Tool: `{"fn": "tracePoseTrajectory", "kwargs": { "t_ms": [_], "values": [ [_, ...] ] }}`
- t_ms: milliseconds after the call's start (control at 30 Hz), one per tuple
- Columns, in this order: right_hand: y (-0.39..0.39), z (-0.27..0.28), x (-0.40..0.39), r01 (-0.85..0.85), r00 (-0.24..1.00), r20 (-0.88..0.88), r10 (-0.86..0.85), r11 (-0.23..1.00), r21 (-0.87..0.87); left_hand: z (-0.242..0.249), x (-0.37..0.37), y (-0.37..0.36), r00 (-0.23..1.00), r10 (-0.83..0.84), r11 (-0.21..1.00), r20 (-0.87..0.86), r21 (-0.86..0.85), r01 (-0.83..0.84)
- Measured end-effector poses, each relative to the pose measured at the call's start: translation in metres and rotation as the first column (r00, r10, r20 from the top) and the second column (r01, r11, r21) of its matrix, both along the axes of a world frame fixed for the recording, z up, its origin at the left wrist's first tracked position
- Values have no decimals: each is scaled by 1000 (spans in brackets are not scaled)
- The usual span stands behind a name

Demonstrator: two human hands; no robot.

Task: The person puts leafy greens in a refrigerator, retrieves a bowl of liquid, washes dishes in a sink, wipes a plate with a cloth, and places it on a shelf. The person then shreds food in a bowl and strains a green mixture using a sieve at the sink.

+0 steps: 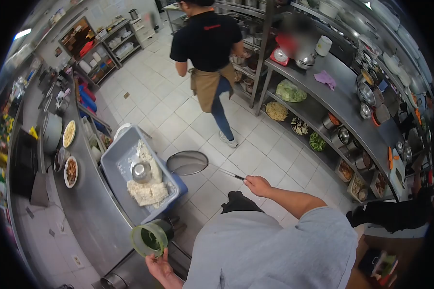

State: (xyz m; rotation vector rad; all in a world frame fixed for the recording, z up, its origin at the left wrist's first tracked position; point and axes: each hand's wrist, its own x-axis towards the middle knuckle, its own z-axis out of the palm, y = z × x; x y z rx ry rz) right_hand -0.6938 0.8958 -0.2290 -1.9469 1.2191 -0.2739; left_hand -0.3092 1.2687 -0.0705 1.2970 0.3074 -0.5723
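My right hand (258,186) is closed around the black handle end of a round mesh strainer (188,163), which reaches out to the left over the floor. My left hand (160,266) grips a translucent green container (139,241) from below. The container is tilted, its mouth facing left, with dark green leafy bits inside. Beyond it stands a grey-blue plastic tub (177,189) with a white, crumbly food (148,193) that looks like rice. A metal bowl (141,172) sits in the tub on that food. The strainer's rim is close to the tub's right edge.
A steel counter (89,212) on the left carries two oval dishes of food (71,172). A co-worker (207,53) in a black shirt and brown apron walks on the tiled floor ahead. Along the right runs a steel shelf table (332,91) with vegetables and pots.
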Motion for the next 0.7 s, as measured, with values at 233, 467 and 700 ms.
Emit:
{"fn": "tracePoseTrajectory", "kwargs": {
  "t_ms": [233,467,700],
  "values": [
    [-66,-47,53,245,924,268,-273,960,134,-6,10,-170,979,-187,981,-83,-70,181],
    [-204,-5,133,216,952,192,-240,967,138,-24,58,-334,965,-248,968,-86,-43,245],
    [-358,-130,68,91,967,-247,-69,993,79,-45,155,-517,918,-393,918,-43,-69,390]
  ]
}}
